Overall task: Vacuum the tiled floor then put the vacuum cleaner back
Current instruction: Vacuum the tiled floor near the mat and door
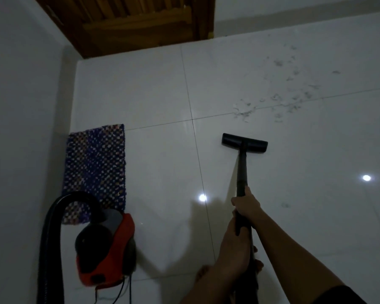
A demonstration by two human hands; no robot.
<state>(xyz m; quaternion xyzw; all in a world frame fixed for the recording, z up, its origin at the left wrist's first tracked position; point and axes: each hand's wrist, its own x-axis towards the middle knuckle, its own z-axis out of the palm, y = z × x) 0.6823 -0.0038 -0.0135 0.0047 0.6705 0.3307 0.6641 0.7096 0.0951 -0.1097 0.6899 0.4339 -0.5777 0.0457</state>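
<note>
A red and black vacuum cleaner (105, 246) stands on the white tiled floor (162, 95) at lower left, its black hose (53, 227) arching up from it. The black wand (242, 172) runs forward to a flat black floor head (244, 143) resting on the tiles. My right hand (247, 205) grips the wand higher up. Just below it my left hand (233, 249) holds the same wand. Scattered grey scraps of debris (279, 95) lie on the floor beyond the head, to its upper right, apart from it.
A blue checked mat (94, 167) lies against the left wall (20, 106), just behind the vacuum cleaner. A wooden door (136, 23) closes the far left corner. A power cord (123, 290) trails from the vacuum. Toes of a bare foot (203, 274) show near the bottom.
</note>
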